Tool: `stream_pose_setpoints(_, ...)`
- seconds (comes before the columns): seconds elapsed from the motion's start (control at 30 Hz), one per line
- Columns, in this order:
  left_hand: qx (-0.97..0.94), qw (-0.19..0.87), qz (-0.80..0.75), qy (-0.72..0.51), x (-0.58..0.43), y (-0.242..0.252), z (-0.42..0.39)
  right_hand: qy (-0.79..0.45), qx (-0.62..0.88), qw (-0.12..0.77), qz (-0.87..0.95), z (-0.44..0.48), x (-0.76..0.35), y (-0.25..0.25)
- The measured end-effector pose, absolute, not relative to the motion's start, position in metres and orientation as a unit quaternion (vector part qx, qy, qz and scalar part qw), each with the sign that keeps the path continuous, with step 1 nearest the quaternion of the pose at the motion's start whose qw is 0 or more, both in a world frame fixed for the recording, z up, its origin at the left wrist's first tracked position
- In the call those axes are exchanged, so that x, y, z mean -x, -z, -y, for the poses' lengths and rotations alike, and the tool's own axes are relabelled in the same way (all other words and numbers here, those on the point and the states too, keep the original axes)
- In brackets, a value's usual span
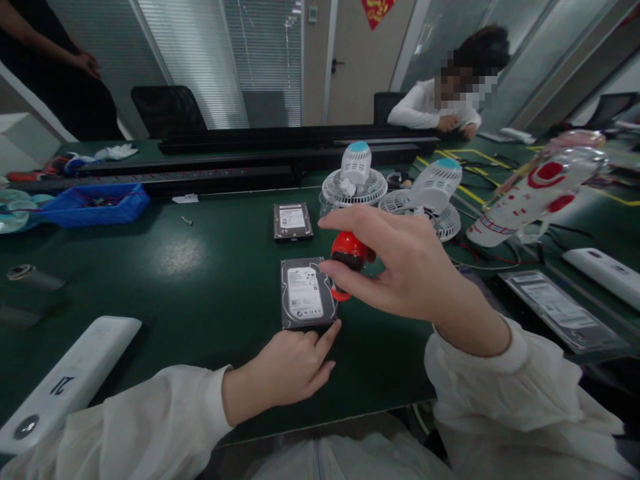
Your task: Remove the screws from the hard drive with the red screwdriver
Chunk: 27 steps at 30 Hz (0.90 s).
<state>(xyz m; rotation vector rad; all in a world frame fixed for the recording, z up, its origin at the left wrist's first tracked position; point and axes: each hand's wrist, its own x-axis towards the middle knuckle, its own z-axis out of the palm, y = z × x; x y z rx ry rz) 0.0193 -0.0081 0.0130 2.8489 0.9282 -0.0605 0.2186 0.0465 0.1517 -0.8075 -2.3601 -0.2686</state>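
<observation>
A hard drive (pixel 304 293) with a white label lies flat on the green table in front of me. My right hand (pixel 400 263) is closed around the red and black handle of a screwdriver (pixel 349 252), held upright over the drive's right edge. The screwdriver's tip is hidden. At the drive's near edge rests my left hand (pixel 287 367), its index finger stretched out to the near right corner and its thumb apart. The other left fingers are partly hidden. Farther back lies a second, smaller-looking hard drive (pixel 293 221).
Two white fans (pixel 356 180) stand behind my right hand, beside a decorated bottle (pixel 530 193). At right lies another drive (pixel 565 310). A blue tray (pixel 97 203), a loose screw (pixel 187 221) and a white device (pixel 70 380) are on the left. A person (pixel 450 100) sits opposite.
</observation>
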Motion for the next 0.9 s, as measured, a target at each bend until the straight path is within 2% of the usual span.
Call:
stream_pose_setpoints(0.17,-0.949,0.068,-0.307,0.013,-0.0189,-0.0126,0.0078,0.089,0.298,0.278,0.909,-0.0428,-0.2222,-0.1571)
stream_pose_setpoints(0.27,-0.949,0.071,-0.307,0.016,-0.0195,-0.0132,0.0077,0.067,0.281,0.287,0.913,-0.0406,-0.2235,-0.1579)
stream_pose_setpoints(0.47,-0.949,0.066,-0.308,0.016,-0.0200,-0.0121,0.0078,0.126,0.302,0.282,0.902,-0.0419,-0.2220,-0.1553)
stream_pose_setpoints(0.7,-0.948,0.074,-0.307,0.023,-0.0198,-0.0133,0.0081,0.075,0.264,0.292,0.916,-0.0421,-0.2237,-0.1561)
stream_pose_setpoints(0.9,-0.946,0.083,-0.311,0.029,-0.0203,-0.0138,0.0081,0.116,0.293,0.292,0.903,-0.0435,-0.2229,-0.1551)
